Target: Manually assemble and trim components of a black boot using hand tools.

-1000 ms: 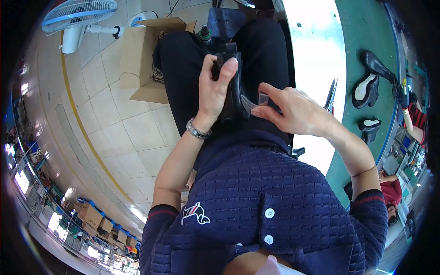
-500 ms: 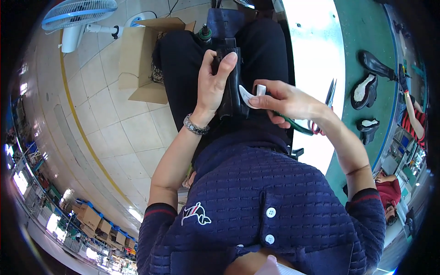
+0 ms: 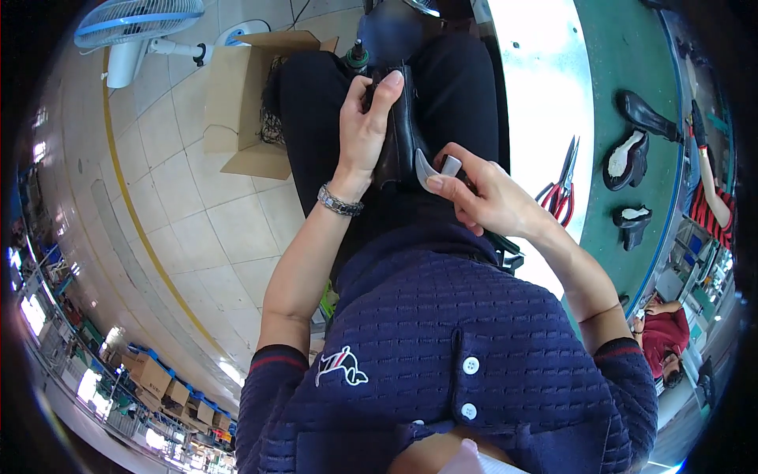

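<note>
A black leather shoe [image 3: 404,130] lies between my thighs. My left hand [image 3: 365,130] grips its far part, thumb on top and fingers wrapped round the side. My right hand [image 3: 485,193] is closed round a hammer [image 3: 424,168] just below its metal head. The head's curved, pointed claw lies against or very close to the shoe's right side, and its round face points up and right. The hammer's handle is mostly hidden under my hand. A black and green upright piece [image 3: 357,57] stands just beyond my left hand.
Red-handled pliers [image 3: 560,189] rest on the white tabletop [image 3: 545,79] at my right. Beyond it, several black shoes [image 3: 626,160] sit on a green belt [image 3: 608,63]. An open cardboard box [image 3: 229,103] and a fan [image 3: 134,31] stand left. Two people are at far right.
My right hand has swung toward me and the hammer head has turned, its claw staying by the shoe. The pliers now show fully. My left hand and the shoe have shifted slightly away.
</note>
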### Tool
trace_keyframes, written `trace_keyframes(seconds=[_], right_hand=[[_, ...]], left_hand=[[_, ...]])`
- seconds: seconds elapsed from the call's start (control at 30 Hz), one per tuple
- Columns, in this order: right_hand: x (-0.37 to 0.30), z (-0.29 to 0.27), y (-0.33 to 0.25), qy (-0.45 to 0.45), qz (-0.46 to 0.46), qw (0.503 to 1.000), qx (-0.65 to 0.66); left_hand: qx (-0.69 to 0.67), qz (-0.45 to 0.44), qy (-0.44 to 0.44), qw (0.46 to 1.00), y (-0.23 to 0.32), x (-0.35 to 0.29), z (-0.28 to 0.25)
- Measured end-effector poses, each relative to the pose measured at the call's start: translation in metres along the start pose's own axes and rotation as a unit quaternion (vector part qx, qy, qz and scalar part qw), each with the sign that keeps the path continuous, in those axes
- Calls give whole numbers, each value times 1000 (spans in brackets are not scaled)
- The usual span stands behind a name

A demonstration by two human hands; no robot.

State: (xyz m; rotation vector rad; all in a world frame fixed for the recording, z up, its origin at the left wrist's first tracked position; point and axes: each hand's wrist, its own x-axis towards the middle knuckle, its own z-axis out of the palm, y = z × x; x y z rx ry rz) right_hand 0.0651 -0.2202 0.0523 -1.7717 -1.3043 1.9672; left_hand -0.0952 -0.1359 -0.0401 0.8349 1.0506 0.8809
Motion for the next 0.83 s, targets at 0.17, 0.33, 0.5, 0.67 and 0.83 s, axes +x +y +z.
trace_keyframes(seconds=[0.17, 0.33, 0.5, 0.67, 0.83], right_hand=[[-3, 14, 8, 130, -95, 968, -195], [-8, 9, 15, 19, -6, 999, 50], [-17, -9, 49, 203, 38, 978, 17], [-18, -50, 122, 427, 98, 843, -313], [-17, -58, 151, 386, 106, 785, -472]], left_hand=[[17, 14, 9, 1000, -4, -1, 0], [8, 9, -34, 999, 0, -8, 2], [-15, -4, -54, 998, -14, -4, -14], [-37, -12, -102, 994, -11, -11, -14], [8, -20, -136, 990, -17, -11, -18]])
